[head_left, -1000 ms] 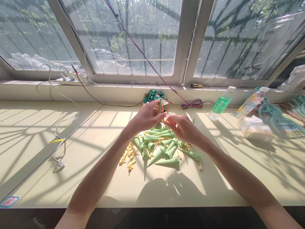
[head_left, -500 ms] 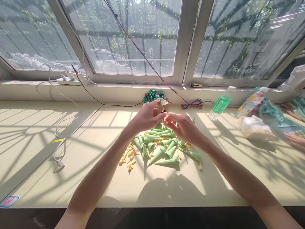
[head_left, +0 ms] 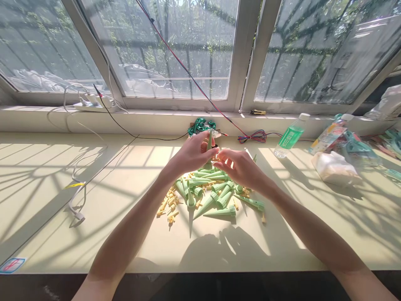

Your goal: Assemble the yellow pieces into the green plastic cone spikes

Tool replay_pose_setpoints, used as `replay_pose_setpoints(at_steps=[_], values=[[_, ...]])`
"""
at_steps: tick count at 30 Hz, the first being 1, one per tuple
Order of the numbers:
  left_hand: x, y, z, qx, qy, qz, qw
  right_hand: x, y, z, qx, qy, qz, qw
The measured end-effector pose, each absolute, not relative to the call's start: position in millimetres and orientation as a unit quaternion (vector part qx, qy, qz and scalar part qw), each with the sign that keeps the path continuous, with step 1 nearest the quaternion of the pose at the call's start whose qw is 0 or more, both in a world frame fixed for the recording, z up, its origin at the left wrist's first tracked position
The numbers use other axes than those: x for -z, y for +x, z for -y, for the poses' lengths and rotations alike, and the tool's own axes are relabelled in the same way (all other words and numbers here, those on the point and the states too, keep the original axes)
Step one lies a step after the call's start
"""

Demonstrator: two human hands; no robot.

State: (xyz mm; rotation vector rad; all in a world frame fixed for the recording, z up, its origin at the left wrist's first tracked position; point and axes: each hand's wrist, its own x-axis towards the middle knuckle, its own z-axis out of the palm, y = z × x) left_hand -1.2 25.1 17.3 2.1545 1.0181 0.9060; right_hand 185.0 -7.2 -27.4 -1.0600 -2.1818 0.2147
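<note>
My left hand is closed around a green plastic plant watering spike, its pointed end upward and its lower part partly hidden. Beside it, my right hand has its thumb and fingers bent about a small yellow valve at the spike's side. Whether the valve sits inside the spike I cannot tell. Below both hands lies a pile of green spikes, most on their sides. One spike stands upright at the near left of the pile. Loose yellow valves are scattered on the left and among the spikes.
A green-labelled bottle stands at the right, near another bottle, a white packet and teal plastic bags. Green bundled material and coiled wire lie at the back. White cables cross the left side.
My right fingers have parted slightly at the valve; my left hand has hardly moved. At the far right, teal bags have shifted and a blurred pinkish shape has gone from the edge.
</note>
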Motion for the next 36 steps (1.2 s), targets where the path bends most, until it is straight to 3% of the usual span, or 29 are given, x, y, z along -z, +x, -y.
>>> replay_pose_setpoints(at_steps=[36], values=[[-16.6,-1.1,-25.1,-0.313,0.832,-0.365,0.276,28.1,182.1,10.7,-0.049,-0.413,0.848,0.328]])
